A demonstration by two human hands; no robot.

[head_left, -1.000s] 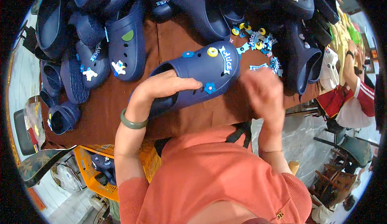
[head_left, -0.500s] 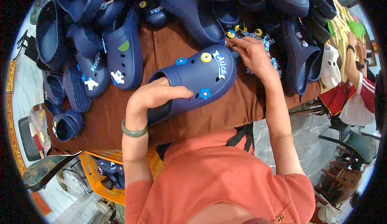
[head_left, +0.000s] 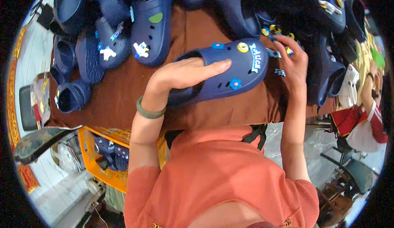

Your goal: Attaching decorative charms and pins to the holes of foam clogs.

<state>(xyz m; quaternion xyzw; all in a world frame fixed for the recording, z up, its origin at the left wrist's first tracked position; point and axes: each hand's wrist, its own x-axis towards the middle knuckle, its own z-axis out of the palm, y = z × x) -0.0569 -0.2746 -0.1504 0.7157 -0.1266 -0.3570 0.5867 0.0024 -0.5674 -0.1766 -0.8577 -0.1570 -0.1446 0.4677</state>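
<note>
The left hand (head_left: 184, 74) lay flat and open, fingers stretched, across the opening of a navy clog (head_left: 225, 74), pressing it onto the brown tabletop (head_left: 123, 92). The clog lay on its side with small charms on its upper. The right hand (head_left: 293, 62) reached just past the toe, fingers loosely spread over a cluster of loose charms (head_left: 273, 31); whether it gripped one could not be told. More navy clogs (head_left: 152, 27) crowded the far edge, and a yellow crate (head_left: 92, 154) sat below left.
</note>
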